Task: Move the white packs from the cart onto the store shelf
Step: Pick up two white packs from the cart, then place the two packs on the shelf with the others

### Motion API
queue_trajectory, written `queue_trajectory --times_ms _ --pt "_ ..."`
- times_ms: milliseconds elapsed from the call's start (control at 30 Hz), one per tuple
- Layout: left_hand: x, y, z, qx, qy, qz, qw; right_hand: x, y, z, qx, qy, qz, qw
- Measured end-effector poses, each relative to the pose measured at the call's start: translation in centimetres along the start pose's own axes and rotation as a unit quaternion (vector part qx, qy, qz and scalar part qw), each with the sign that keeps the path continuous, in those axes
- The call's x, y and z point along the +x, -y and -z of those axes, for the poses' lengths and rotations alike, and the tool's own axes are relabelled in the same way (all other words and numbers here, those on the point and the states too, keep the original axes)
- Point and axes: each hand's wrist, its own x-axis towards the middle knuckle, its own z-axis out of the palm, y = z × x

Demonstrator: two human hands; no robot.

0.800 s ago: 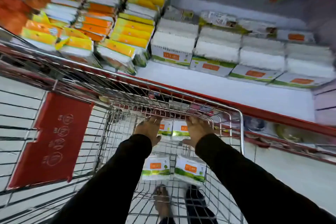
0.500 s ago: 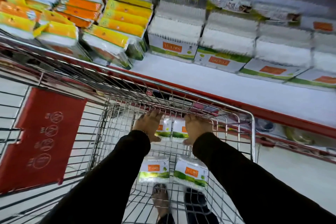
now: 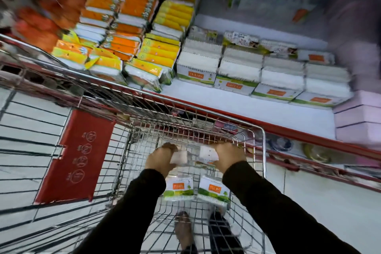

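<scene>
Both my hands are down inside the wire cart [image 3: 261, 150]. My left hand [image 3: 159, 158] grips a white pack [image 3: 179, 156], tilted so its white side shows. My right hand [image 3: 227, 156] grips another white pack [image 3: 208, 153] beside it. Two more white packs with orange and green labels lie flat on the cart floor, one on the left [image 3: 179, 188] and one on the right [image 3: 214, 190]. Beyond the cart, stacks of the same white packs [image 3: 237, 72] stand on the white store shelf [image 3: 257, 109].
Orange and yellow packs [image 3: 156, 53] are piled on the shelf's left part, and pink boxes [image 3: 358, 117] sit at its right end. A red shelf edge [image 3: 299, 132] runs just past the cart rim. A red panel [image 3: 78, 156] hangs in the cart's left section.
Both hands have closed on the two far packs and lifted them off the cart floor, turning them on edge. The view has tipped upward a little.
</scene>
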Motion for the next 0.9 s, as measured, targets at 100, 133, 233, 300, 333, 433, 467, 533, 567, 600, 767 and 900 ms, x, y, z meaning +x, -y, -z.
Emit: queue_trajectory --times_ms 100,133,233,300,333,433,467,533,567,600,767,900 --pt "-3.9 -0.4 2.9 0.000 -0.073 -0.010 0.997 -3.9 0.1 3.8 0.046 -0.041 -0.004 0.998" --pt "-5.8 -0.8 4.4 0.012 -0.096 -0.016 0.995 -5.8 0.2 5.6 0.063 -0.050 -0.010 0.997" --pt "-8.3 -2.0 8.8 0.036 -0.164 -0.029 0.985 -8.1 0.1 9.5 0.109 -0.102 -0.033 0.988" --pt "-9.8 -2.9 12.0 0.034 -0.200 -0.043 0.978 -9.8 0.1 12.3 0.111 -0.146 -0.037 0.982" --pt "-10.2 -3.3 13.5 0.028 -0.216 -0.055 0.974 -10.3 0.0 13.6 0.111 -0.165 -0.039 0.979" --pt "-10.2 -4.8 17.6 0.036 -0.273 -0.079 0.958 -10.7 -0.5 17.0 0.109 -0.224 -0.061 0.966" --pt "-9.9 -5.4 18.9 0.044 -0.291 -0.088 0.952 -10.5 -0.8 18.0 0.101 -0.245 -0.067 0.962" --pt "-8.7 -6.6 20.8 0.062 -0.306 -0.112 0.943 -9.7 -1.1 19.1 0.086 -0.271 -0.070 0.956" --pt "-7.8 -7.2 21.6 0.074 -0.304 -0.120 0.942 -9.1 -1.2 19.6 0.079 -0.277 -0.072 0.955" --pt "-6.8 -7.6 22.1 0.089 -0.294 -0.124 0.944 -8.5 -1.4 19.8 0.073 -0.275 -0.073 0.956" --pt "-2.4 -9.3 22.5 0.171 -0.232 -0.116 0.951 -4.9 -1.8 19.1 0.028 -0.223 -0.066 0.972" --pt "-0.7 -9.6 21.1 0.196 -0.218 -0.118 0.949 -2.9 -2.0 18.0 0.013 -0.214 -0.063 0.975"
